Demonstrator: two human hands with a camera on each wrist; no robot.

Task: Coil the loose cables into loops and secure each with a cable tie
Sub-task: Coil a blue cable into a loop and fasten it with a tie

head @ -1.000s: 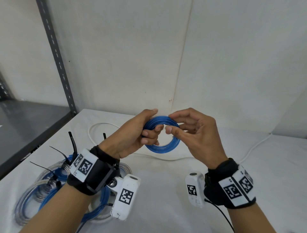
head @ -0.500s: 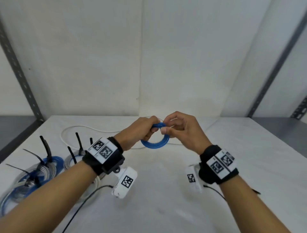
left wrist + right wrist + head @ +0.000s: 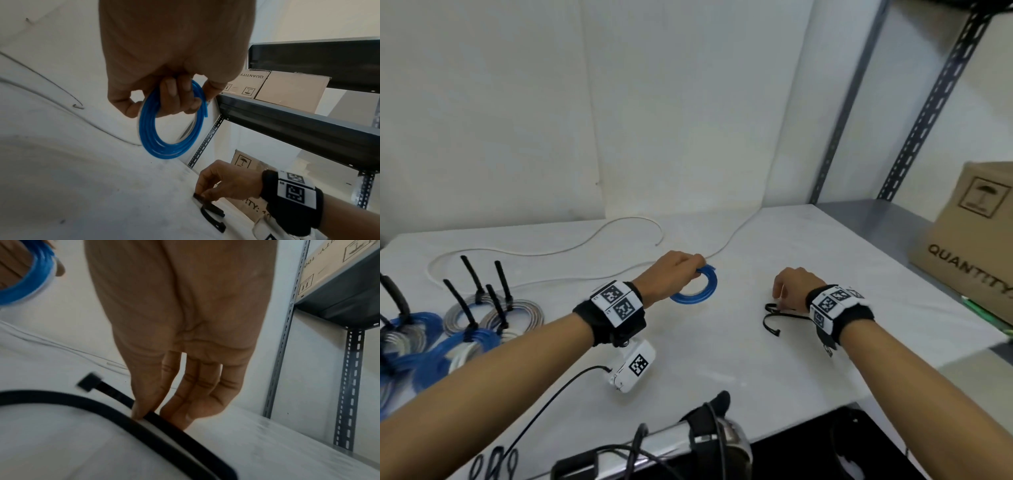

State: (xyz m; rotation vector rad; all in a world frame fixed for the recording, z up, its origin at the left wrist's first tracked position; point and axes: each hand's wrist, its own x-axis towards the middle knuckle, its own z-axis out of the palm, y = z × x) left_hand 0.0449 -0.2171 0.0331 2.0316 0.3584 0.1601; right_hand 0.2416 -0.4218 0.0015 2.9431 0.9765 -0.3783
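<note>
My left hand point(image 3: 693, 270) grips a small blue coiled cable point(image 3: 700, 294) just above the white table point(image 3: 722, 359); in the left wrist view its fingers point(image 3: 176, 100) curl through the blue coil point(image 3: 162, 149). To the right, my right hand point(image 3: 779, 301) reaches down onto black cable ties point(image 3: 770, 322) lying on the table. In the right wrist view, thumb and fingers point(image 3: 144, 408) pinch one black cable tie point(image 3: 115, 407). A loose white cable point(image 3: 551, 253) snakes across the back of the table.
Several coiled cables with black ties point(image 3: 469, 322) lie at the left. A cardboard box point(image 3: 969, 240) sits on the metal shelf at the right, beside a perforated upright point(image 3: 928, 113). Black gear and wires point(image 3: 654, 452) hang at the near table edge.
My right hand has let go of the blue coil and dropped right onto the cable ties. The left hand has lowered the coil toward the table. My view has swung right.
</note>
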